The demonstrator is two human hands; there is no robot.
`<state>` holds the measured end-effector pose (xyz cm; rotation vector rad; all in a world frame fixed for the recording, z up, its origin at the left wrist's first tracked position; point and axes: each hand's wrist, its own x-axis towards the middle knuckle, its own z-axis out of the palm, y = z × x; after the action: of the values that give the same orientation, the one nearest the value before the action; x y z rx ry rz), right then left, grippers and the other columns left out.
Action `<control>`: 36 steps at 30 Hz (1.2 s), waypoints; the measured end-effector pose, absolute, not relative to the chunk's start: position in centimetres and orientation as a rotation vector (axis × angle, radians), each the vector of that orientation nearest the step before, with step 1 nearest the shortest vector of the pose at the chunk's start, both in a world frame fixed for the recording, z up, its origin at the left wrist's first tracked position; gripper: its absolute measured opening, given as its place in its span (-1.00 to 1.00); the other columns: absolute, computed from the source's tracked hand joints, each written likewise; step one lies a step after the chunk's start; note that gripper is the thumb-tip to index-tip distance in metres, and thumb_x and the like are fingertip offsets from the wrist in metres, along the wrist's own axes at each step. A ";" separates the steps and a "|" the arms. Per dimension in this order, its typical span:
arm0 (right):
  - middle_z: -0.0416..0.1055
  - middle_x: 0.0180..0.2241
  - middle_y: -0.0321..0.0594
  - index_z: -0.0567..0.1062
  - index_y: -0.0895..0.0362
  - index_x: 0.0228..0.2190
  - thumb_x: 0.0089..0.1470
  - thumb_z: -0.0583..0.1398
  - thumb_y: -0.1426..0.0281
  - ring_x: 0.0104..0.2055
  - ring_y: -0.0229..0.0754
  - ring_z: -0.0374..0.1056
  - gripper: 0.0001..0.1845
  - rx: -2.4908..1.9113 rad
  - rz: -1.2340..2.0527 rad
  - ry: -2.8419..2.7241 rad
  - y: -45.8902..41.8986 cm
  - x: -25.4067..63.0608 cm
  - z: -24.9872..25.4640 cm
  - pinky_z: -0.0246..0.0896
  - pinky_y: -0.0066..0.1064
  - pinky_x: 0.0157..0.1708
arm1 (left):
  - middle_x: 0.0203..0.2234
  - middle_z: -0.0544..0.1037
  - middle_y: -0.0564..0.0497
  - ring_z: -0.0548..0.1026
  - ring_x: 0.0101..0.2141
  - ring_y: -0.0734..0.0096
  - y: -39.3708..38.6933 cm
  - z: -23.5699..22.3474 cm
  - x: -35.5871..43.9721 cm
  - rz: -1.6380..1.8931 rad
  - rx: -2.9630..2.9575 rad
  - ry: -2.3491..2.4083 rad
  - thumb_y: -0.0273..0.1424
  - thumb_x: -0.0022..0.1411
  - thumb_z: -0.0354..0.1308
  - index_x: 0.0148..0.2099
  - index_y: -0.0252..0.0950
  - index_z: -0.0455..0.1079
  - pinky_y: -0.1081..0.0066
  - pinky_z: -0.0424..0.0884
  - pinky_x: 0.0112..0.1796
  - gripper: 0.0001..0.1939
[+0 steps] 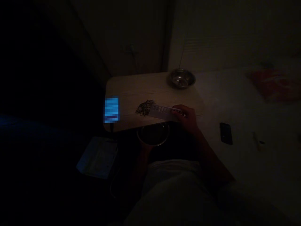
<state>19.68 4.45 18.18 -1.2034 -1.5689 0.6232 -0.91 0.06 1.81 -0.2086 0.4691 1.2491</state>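
My right hand (185, 116) is closed around one end of a pale flat strip (162, 111) with a row of slots or marks along it; the dim light hides its exact kind. The strip's far end touches a spread pile of small dark grains (144, 108) on the wooden tabletop (127, 91). Just below the table's near edge, a round metal bowl (154, 135) is held by my left hand (147, 148). That hand's fingers are mostly lost in the dark under the bowl.
A second metal bowl (182, 78) stands at the table's back right. A lit screen (111, 110) is at the left edge. To the right lie a dark phone (226, 133) and a red packet (272, 83) on a pale surface. A pale box or bag (97, 157) sits lower left.
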 end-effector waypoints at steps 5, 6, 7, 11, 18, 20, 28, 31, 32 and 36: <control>0.57 -0.40 -0.26 0.60 0.09 -0.30 0.07 0.35 0.17 -0.37 -0.14 0.47 -0.74 -1.339 0.440 -1.308 4.9 20.9 17.8 0.38 -0.35 -0.36 | 0.34 0.39 -0.04 0.12 0.44 -0.02 -0.5 2.6 -0.8 1.278 -0.252 0.565 0.22 0.31 -0.09 0.39 -0.13 0.28 -0.17 -0.09 0.42 -0.20; 0.57 -0.41 -0.27 0.60 0.09 -0.30 0.07 0.35 0.17 -0.37 -0.14 0.47 -0.74 -1.351 0.411 -1.293 5.0 21.0 17.8 0.38 -0.34 -0.37 | 0.33 0.39 -0.03 0.12 0.43 -0.01 -0.5 2.8 -0.8 1.276 -0.257 0.574 0.20 0.33 -0.10 0.39 -0.13 0.28 -0.15 -0.09 0.42 -0.23; 0.56 -0.41 -0.27 0.59 0.09 -0.30 0.06 0.35 0.17 -0.38 -0.14 0.47 -0.74 -1.364 0.387 -1.284 5.0 21.1 17.7 0.37 -0.34 -0.37 | 0.33 0.40 -0.03 0.13 0.43 0.01 -0.5 3.0 -0.8 1.269 -0.260 0.581 0.18 0.35 -0.11 0.39 -0.13 0.28 -0.14 -0.09 0.42 -0.24; 0.56 -0.40 -0.26 0.58 0.11 -0.31 0.03 0.36 0.19 -0.38 -0.14 0.46 -0.74 -1.417 0.376 -1.286 5.0 21.2 17.6 0.35 -0.33 -0.37 | 0.30 0.43 -0.08 0.16 0.42 -0.01 -0.5 3.5 -0.7 1.240 -0.275 0.596 0.16 0.37 -0.12 0.39 -0.21 0.27 -0.12 -0.05 0.42 -0.23; 0.52 -0.42 -0.30 0.52 0.10 -0.33 0.00 0.36 0.21 -0.41 -0.18 0.41 -0.74 -1.448 0.454 -1.296 5.0 21.1 16.8 0.28 -0.36 -0.40 | 0.36 0.36 -0.06 0.08 0.45 0.08 -0.3 3.9 -0.7 1.213 -0.279 0.502 0.14 0.36 -0.07 0.44 -0.20 0.19 -0.04 -0.06 0.44 -0.21; 0.51 -0.42 -0.30 0.49 0.09 -0.34 0.00 0.35 0.22 -0.42 -0.19 0.40 -0.75 -1.456 0.487 -1.271 5.1 20.9 16.6 0.26 -0.36 -0.40 | 0.39 0.32 -0.06 0.03 0.47 0.10 -0.3 4.3 -0.6 1.207 -0.271 0.498 0.12 0.37 -0.07 0.46 -0.20 0.16 -0.02 -0.08 0.45 -0.22; 0.44 -0.41 -0.30 0.37 0.06 -0.33 0.00 0.32 0.24 -0.39 -0.15 0.36 -0.73 -1.550 0.520 -1.253 5.2 20.0 16.6 0.22 -0.31 -0.37 | 0.35 0.38 -0.10 0.12 0.43 -0.07 -0.2 4.6 -0.4 1.155 -0.212 0.360 0.22 0.27 -0.04 0.37 -0.21 0.32 -0.18 -0.13 0.43 -0.16; 0.42 -0.40 -0.31 0.34 0.05 -0.33 0.05 0.29 0.21 -0.37 -0.15 0.35 -0.74 -1.549 0.505 -1.274 5.2 19.7 16.6 0.22 -0.30 -0.34 | 0.31 0.42 -0.12 0.16 0.42 -0.04 0.0 4.4 -0.4 1.171 -0.219 0.365 0.18 0.32 -0.08 0.36 -0.22 0.34 -0.15 -0.14 0.43 -0.20; 0.41 -0.40 -0.31 0.33 0.04 -0.33 0.05 0.28 0.21 -0.37 -0.14 0.35 -0.74 -1.546 0.496 -1.278 5.2 19.7 16.5 0.21 -0.29 -0.34 | 0.30 0.43 -0.12 0.16 0.42 -0.03 0.0 4.4 -0.4 1.171 -0.220 0.364 0.17 0.33 -0.09 0.37 -0.23 0.34 -0.14 -0.13 0.43 -0.21; 0.40 -0.40 -0.29 0.31 0.03 -0.32 0.05 0.26 0.21 -0.36 -0.13 0.34 -0.75 -1.560 0.465 -1.286 5.3 19.6 16.2 0.19 -0.29 -0.35 | 0.30 0.43 -0.15 0.14 0.43 -0.08 -0.1 4.8 -0.3 1.152 -0.226 0.348 0.21 0.31 -0.09 0.40 -0.26 0.30 -0.18 -0.11 0.42 -0.15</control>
<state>19.55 5.26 16.24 -1.5604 -1.2857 0.4649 -0.32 -0.07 4.81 -0.2258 0.3483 1.1518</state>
